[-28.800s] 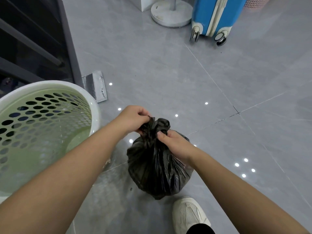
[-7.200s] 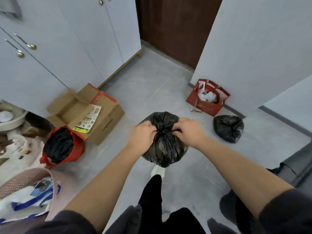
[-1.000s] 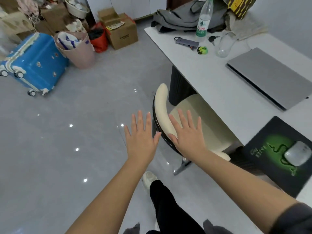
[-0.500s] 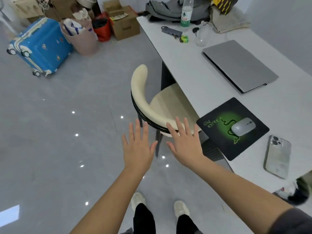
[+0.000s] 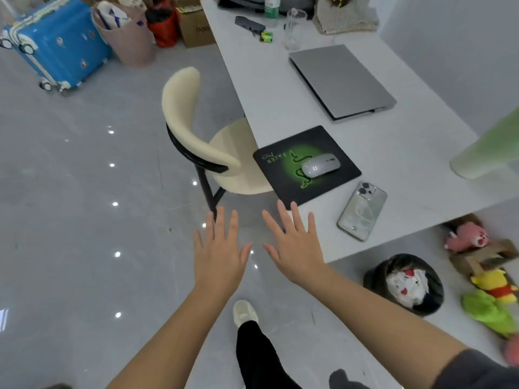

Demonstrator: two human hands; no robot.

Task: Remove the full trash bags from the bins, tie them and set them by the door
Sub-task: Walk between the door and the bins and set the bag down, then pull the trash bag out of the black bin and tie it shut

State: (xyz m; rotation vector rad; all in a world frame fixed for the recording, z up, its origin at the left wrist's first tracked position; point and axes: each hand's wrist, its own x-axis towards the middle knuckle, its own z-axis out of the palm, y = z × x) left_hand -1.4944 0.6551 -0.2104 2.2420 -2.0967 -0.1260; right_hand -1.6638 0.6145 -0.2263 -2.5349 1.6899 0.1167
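Observation:
A small bin lined with a black trash bag [image 5: 376, 279] stands on the floor under the near end of the white desk [image 5: 407, 153], at the lower right. White crumpled waste with red marks fills the bag's open top. My left hand [image 5: 220, 252] and my right hand [image 5: 293, 245] hover palm-down with spread fingers over the floor, empty. The bin lies to the right of my right hand, about an arm's width away. A pink bin [image 5: 126, 37] with paper sticking out stands far back at the upper left.
A cream chair [image 5: 196, 130] is tucked at the desk ahead of my hands. On the desk lie a mouse pad with mouse [image 5: 306, 164], a phone [image 5: 362, 211] and a closed laptop [image 5: 339, 80]. Plush toys [image 5: 488, 293] sit beside the bin. A blue suitcase [image 5: 56, 43] stands far left.
I have walked forward along the desk. The chair slid further off and the lined bin with plush toys came into sight at the lower right. Both hands stay spread and empty.

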